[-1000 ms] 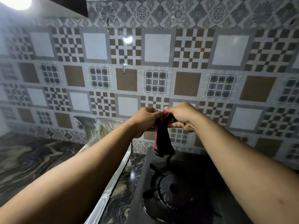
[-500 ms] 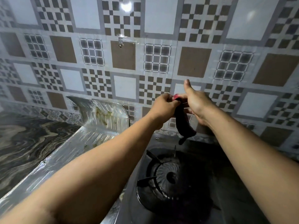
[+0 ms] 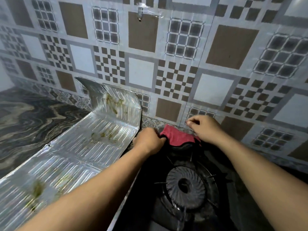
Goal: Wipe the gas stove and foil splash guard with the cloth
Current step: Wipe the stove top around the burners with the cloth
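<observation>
Left hand [image 3: 150,142] fingers curled, gripping the left end of the cloth [image 3: 179,136]; right hand [image 3: 204,129] at the cloth's right end, fingers bent with the tips drawn together near the wall; whether it actually pinches the fabric there cannot be told, since the hand covers that edge. Cloth red-pink on top, dark on the underside; stretched between the two hands, low over the back edge of the gas stove [image 3: 196,214], close to the wall; whether it touches the stove top cannot be told. Both forearms extend in from the bottom of the view.

Gas stove black, glossy; round burner [image 3: 185,187] with a ribbed cap and a central opening sits nearer the viewer than the cloth; thin pan-support prongs radiate around it.

Foil splash guard [image 3: 80,152] just left of the stove; long silver ribbed panel lying tilted along the stove's left side, its far section bent upright against the wall; yellow-green smears on the upright section, near the fold, and toward the near end.

Patterned tiled wall [image 3: 141,70] behind, squares of brown, white and checker; a small hook [image 3: 140,15] stuck high on it under clear tape; dark marbled countertop [image 3: 28,119] at left, beyond the foil.
</observation>
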